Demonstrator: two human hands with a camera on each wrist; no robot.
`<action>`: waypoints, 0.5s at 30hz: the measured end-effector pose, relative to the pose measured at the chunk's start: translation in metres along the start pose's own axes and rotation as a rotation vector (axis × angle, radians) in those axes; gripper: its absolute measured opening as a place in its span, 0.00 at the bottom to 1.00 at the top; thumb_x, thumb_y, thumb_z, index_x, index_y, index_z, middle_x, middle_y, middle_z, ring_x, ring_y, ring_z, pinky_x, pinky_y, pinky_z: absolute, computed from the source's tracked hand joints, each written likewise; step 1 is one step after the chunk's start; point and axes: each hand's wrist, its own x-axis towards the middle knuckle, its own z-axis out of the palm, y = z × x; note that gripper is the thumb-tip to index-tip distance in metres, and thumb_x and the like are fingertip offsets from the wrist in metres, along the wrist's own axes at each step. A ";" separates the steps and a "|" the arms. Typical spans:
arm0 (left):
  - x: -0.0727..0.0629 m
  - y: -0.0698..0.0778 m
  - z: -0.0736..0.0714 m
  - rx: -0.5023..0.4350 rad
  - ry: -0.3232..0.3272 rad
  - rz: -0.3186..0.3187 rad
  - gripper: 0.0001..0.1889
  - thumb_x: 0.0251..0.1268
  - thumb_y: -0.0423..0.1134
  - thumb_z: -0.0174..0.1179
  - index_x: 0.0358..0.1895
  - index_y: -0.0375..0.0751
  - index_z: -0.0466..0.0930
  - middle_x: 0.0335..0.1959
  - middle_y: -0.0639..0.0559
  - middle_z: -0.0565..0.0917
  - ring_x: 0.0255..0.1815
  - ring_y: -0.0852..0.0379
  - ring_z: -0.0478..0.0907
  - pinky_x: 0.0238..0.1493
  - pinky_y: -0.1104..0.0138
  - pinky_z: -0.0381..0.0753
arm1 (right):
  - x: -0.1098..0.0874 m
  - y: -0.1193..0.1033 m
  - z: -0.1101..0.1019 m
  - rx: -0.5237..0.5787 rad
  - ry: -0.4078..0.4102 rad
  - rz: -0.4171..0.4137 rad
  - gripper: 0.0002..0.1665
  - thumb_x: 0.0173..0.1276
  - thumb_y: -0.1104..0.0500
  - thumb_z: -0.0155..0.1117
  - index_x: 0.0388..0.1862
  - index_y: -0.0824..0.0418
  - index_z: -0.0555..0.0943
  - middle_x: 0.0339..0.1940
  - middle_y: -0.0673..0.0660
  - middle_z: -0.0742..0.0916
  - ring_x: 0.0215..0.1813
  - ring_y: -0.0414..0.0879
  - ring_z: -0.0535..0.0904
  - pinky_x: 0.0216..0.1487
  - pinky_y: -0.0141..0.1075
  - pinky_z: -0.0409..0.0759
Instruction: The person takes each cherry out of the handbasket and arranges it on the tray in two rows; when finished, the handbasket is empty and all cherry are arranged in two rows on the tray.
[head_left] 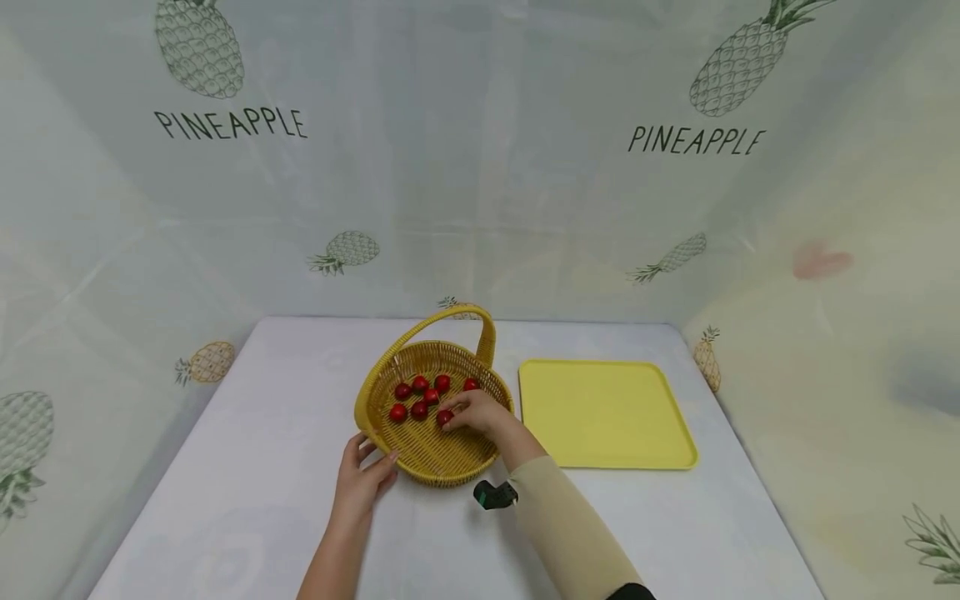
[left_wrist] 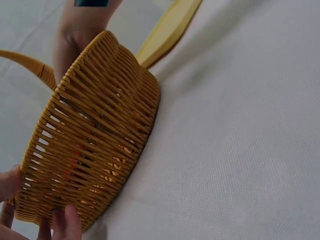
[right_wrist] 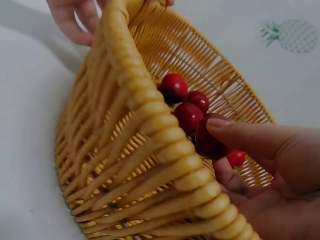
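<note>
Eight small, round, glossy red fruits are in my view, all within the round, yellow-brown woven basket with an arched handle between my two hands, and handling a single one looks to me like the step in hand. My right hand reaches in over the basket's right side and pinches one dark-red fruit between thumb and bent fingers; whether it is being picked up or set down I can't tell from here, nor whether it touches the fruits beyond it. The other seven lie loose in the basket, mostly to the left of that pinch and ahead of it, one partly hidden by my right hand. My left hand holds the near-left wall, its thumb and fingers parted and bent about the rim, which I judge braces the basket. Out to the right of my right hand, just beside the basket on the white-covered table, lies a flat yellow rectangular tray with rounded corners. Whichever way the pinched fruit is bound, I'd say the next move calls for a gentle but sure pinch, clearance from the neighbouring fruits and the arched handle, and a steady left hand, since a smooth fruit could slip and roll.
</note>
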 end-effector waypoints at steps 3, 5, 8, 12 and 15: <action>0.001 0.000 0.001 0.001 -0.002 0.004 0.36 0.65 0.28 0.62 0.73 0.41 0.55 0.68 0.37 0.59 0.46 0.55 0.76 0.47 0.59 0.80 | -0.008 0.001 0.000 0.114 -0.039 -0.010 0.18 0.56 0.73 0.71 0.48 0.68 0.85 0.33 0.57 0.79 0.35 0.47 0.81 0.40 0.38 0.83; 0.001 -0.001 0.002 0.002 0.005 0.007 0.36 0.65 0.28 0.62 0.73 0.41 0.55 0.67 0.36 0.59 0.46 0.55 0.76 0.46 0.59 0.80 | -0.013 0.001 0.000 0.174 -0.061 -0.016 0.19 0.57 0.74 0.70 0.49 0.70 0.83 0.35 0.59 0.79 0.39 0.52 0.84 0.45 0.43 0.83; 0.001 -0.001 0.003 0.002 0.008 0.009 0.35 0.65 0.28 0.62 0.73 0.41 0.55 0.67 0.36 0.59 0.46 0.55 0.76 0.45 0.60 0.80 | -0.021 -0.001 -0.003 0.190 -0.046 -0.044 0.19 0.58 0.74 0.69 0.50 0.70 0.83 0.40 0.60 0.80 0.42 0.53 0.85 0.46 0.43 0.82; 0.000 -0.002 0.004 -0.002 0.010 0.010 0.36 0.66 0.28 0.61 0.73 0.41 0.55 0.68 0.36 0.58 0.46 0.56 0.76 0.45 0.61 0.80 | -0.034 -0.003 -0.009 0.117 0.026 -0.097 0.20 0.58 0.70 0.71 0.51 0.65 0.84 0.48 0.59 0.80 0.44 0.48 0.82 0.45 0.39 0.82; -0.002 -0.002 0.005 0.001 0.021 0.006 0.36 0.66 0.28 0.61 0.74 0.42 0.54 0.68 0.37 0.58 0.46 0.56 0.75 0.45 0.61 0.81 | -0.044 -0.003 -0.016 0.075 0.074 -0.124 0.20 0.58 0.66 0.73 0.51 0.62 0.85 0.54 0.58 0.79 0.50 0.49 0.78 0.49 0.41 0.79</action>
